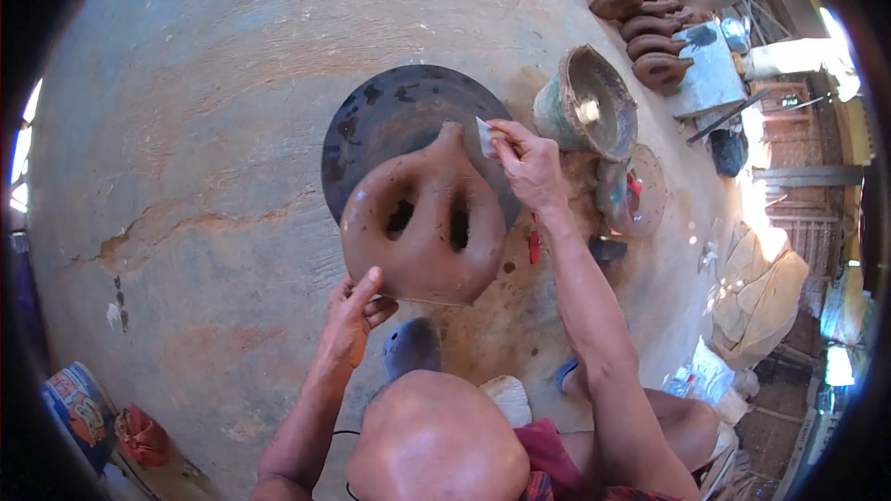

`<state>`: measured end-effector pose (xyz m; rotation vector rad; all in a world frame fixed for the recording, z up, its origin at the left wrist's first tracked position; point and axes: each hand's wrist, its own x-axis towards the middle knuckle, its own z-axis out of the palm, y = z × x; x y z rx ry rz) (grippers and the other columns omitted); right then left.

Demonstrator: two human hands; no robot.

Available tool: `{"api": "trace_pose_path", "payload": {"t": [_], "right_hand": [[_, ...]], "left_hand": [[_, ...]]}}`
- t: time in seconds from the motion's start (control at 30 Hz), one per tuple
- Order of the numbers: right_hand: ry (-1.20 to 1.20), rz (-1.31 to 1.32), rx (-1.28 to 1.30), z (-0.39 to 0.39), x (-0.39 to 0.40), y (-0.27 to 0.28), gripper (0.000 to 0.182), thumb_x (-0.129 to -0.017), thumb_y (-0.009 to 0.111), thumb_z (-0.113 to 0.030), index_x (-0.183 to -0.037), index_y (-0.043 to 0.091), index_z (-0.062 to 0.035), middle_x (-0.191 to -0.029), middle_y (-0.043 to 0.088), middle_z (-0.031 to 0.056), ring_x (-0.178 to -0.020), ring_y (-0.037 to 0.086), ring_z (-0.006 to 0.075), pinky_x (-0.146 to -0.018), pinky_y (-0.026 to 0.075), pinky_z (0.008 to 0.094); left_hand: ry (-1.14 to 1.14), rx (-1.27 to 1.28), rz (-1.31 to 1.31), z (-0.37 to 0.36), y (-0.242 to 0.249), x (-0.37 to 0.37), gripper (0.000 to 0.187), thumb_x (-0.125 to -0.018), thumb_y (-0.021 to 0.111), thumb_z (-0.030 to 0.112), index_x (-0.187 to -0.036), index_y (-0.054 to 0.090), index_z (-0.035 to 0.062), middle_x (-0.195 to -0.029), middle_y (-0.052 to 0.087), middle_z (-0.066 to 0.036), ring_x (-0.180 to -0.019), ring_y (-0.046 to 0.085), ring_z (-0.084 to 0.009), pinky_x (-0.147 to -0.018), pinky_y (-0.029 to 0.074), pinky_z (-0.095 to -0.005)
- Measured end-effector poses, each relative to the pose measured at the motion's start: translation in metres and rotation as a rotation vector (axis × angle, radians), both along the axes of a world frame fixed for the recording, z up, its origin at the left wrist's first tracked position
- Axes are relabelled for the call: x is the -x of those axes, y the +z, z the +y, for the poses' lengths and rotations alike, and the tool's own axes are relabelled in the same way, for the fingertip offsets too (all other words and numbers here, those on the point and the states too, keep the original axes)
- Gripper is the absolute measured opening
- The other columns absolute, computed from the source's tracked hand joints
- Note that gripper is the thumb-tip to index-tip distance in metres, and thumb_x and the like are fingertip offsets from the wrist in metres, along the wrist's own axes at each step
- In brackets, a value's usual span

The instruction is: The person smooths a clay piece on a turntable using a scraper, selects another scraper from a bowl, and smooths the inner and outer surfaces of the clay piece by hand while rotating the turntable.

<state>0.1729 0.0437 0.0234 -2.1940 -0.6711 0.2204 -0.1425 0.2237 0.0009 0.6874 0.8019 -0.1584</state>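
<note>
Over a round dark wheel disc (345,150), brown wet-clay piece with two oval holes (427,269); left hand (350,317) grasping its near rim. Right hand (531,165) pinching small whitish flat scrap (485,137), possibly plastic, beside the clay neck (451,137).

a cracked, dusty grey floor (213,130), bright daylight through slatted wooden walls (803,260) at right
</note>
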Motion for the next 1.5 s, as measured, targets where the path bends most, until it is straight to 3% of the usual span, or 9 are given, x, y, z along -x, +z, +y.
{"api": "trace_pose_path", "payload": {"t": [0.27, 0.4, 0.47, 0.6, 0.8, 0.9, 1.0, 1.07, 1.5], "right_hand": [[-0.169, -0.122, -0.114, 0.014, 0.027, -0.029, 0.027, -0.099, 0.070, -0.008, -0.125, 0.077, -0.0073, -0.093, 0.078, 0.0214, -0.079, 0.079, 0.0349, -0.070, 0.059, 0.0407], [-0.233, -0.073, -0.271, 0.015, 0.035, -0.035, 0.026, -0.099, 0.070, -0.008, -0.125, 0.076, -0.0063, -0.091, 0.078, 0.0215, -0.076, 0.078, 0.0338, -0.070, 0.059, 0.0401], [-0.269, 0.003, -0.279, 0.016, 0.038, -0.036, 0.027, -0.100, 0.071, -0.001, -0.127, 0.075, -0.0015, -0.093, 0.082, 0.0145, -0.075, 0.069, 0.0076, -0.070, 0.056, 0.0286], [-0.367, 0.131, -0.402, 0.017, 0.042, -0.040, 0.025, -0.099, 0.071, -0.004, -0.124, 0.076, -0.0042, -0.093, 0.079, 0.0202, -0.077, 0.080, 0.0268, -0.070, 0.058, 0.0372], [-0.319, 0.109, -0.475, 0.018, 0.041, -0.049, 0.020, -0.100, 0.071, -0.002, -0.118, 0.077, -0.0025, -0.100, 0.081, 0.0194, -0.085, 0.082, 0.0232, -0.075, 0.061, 0.0344], [-0.197, 0.198, -0.452, 0.002, 0.037, -0.047, 0.016, -0.102, 0.070, -0.001, -0.115, 0.080, -0.0022, -0.090, 0.081, 0.0101, -0.074, 0.068, 0.0069, -0.070, 0.056, 0.0279], [-0.036, 0.242, -0.420, -0.010, 0.031, -0.047, 0.017, -0.102, 0.070, -0.001, -0.117, 0.079, -0.0013, -0.091, 0.082, 0.0106, -0.078, 0.075, 0.0104, -0.070, 0.058, 0.0296], [-0.286, 0.233, -0.489, -0.003, 0.027, -0.052, 0.020, -0.099, 0.069, -0.002, -0.117, 0.078, -0.0015, -0.100, 0.079, 0.0221, -0.093, 0.081, 0.0350, -0.079, 0.063, 0.0394], [-0.264, 0.185, -0.508, 0.016, 0.027, -0.051, 0.019, -0.096, 0.072, -0.002, -0.113, 0.081, -0.0020, -0.099, 0.077, 0.0236, -0.091, 0.079, 0.0383, -0.076, 0.062, 0.0418]], "left_hand": [[0.044, -0.218, 0.084, 0.036, 0.014, -0.019, 0.066, -0.099, 0.079, 0.041, -0.143, 0.053, -0.0011, -0.131, 0.071, -0.018, -0.109, 0.077, -0.0272, -0.097, 0.064, -0.0424], [0.052, -0.248, 0.084, 0.042, 0.015, -0.019, 0.063, -0.100, 0.079, 0.039, -0.141, 0.056, -0.0021, -0.129, 0.072, -0.016, -0.106, 0.078, -0.0265, -0.093, 0.066, -0.0417], [0.044, -0.269, 0.089, 0.042, 0.018, -0.020, 0.061, -0.100, 0.078, 0.039, -0.140, 0.057, -0.0022, -0.127, 0.073, -0.015, -0.105, 0.078, -0.0261, -0.092, 0.066, -0.0415], [0.065, -0.277, 0.094, 0.040, 0.019, -0.022, 0.056, -0.102, 0.075, 0.039, -0.137, 0.061, -0.0018, -0.125, 0.075, -0.014, -0.104, 0.078, -0.0251, -0.091, 0.066, -0.0425], [0.077, -0.292, 0.103, 0.040, 0.024, -0.022, 0.051, -0.104, 0.073, 0.038, -0.136, 0.064, 0.0002, -0.127, 0.075, -0.015, -0.108, 0.078, -0.0252, -0.091, 0.066, -0.0445], [0.077, -0.293, 0.116, 0.041, 0.023, -0.020, 0.051, -0.104, 0.073, 0.038, -0.138, 0.064, 0.0015, -0.129, 0.075, -0.014, -0.111, 0.077, -0.0254, -0.093, 0.065, -0.0449], [0.062, -0.294, 0.126, 0.045, 0.017, -0.015, 0.057, -0.104, 0.071, 0.042, -0.146, 0.059, 0.0046, -0.136, 0.072, -0.012, -0.118, 0.074, -0.0255, -0.097, 0.063, -0.0462], [0.039, -0.303, 0.141, 0.045, 0.016, -0.013, 0.062, -0.105, 0.069, 0.045, -0.152, 0.055, 0.0071, -0.142, 0.070, -0.010, -0.123, 0.072, -0.0253, -0.101, 0.060, -0.0471], [0.071, -0.287, 0.106, 0.049, 0.012, -0.008, 0.064, -0.108, 0.065, 0.042, -0.157, 0.049, 0.0036, -0.152, 0.063, -0.012, -0.134, 0.066, -0.0280, -0.111, 0.055, -0.0484]]}}
